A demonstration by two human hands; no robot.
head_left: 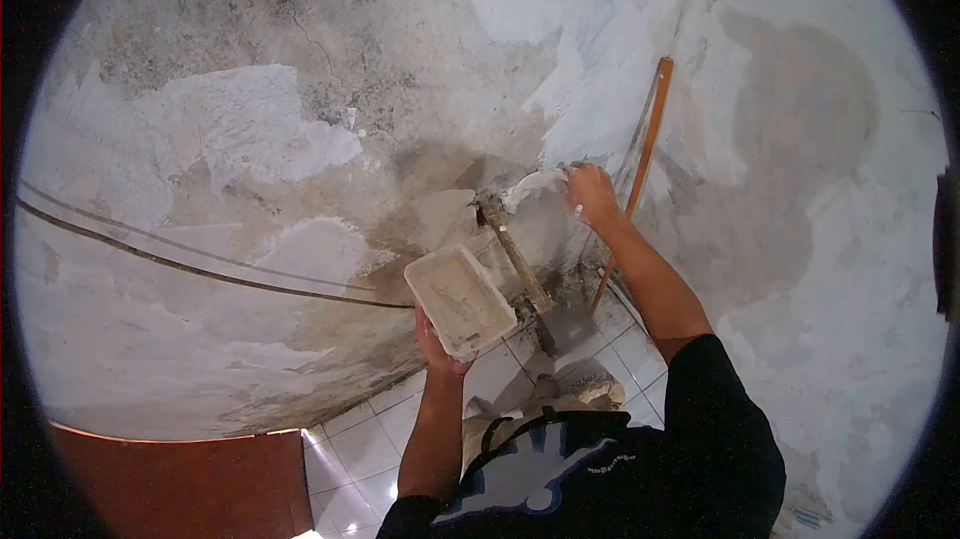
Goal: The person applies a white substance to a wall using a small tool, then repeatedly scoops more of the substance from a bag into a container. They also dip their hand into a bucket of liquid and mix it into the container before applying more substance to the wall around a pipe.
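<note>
My left hand (436, 347) grips the underside of a white rectangular tray (458, 299) smeared with pale putty and holds it up in front of the wall. My right hand (592, 195) is raised near the room corner. It is closed on a flat scraper blade (531, 186) loaded with white putty and pressed against the patchy grey wall (300, 139). Just below the blade is a wooden-handled tool (517, 261), slanting against the wall between the tray and my right arm.
An orange pipe (646, 154) runs up the corner beside my right hand. A dark cable (200, 265) crosses the left wall. White floor tiles (360, 439) lie below, and a red-brown panel (190, 484) stands at the bottom left. The right wall (800, 189) shows damp patches.
</note>
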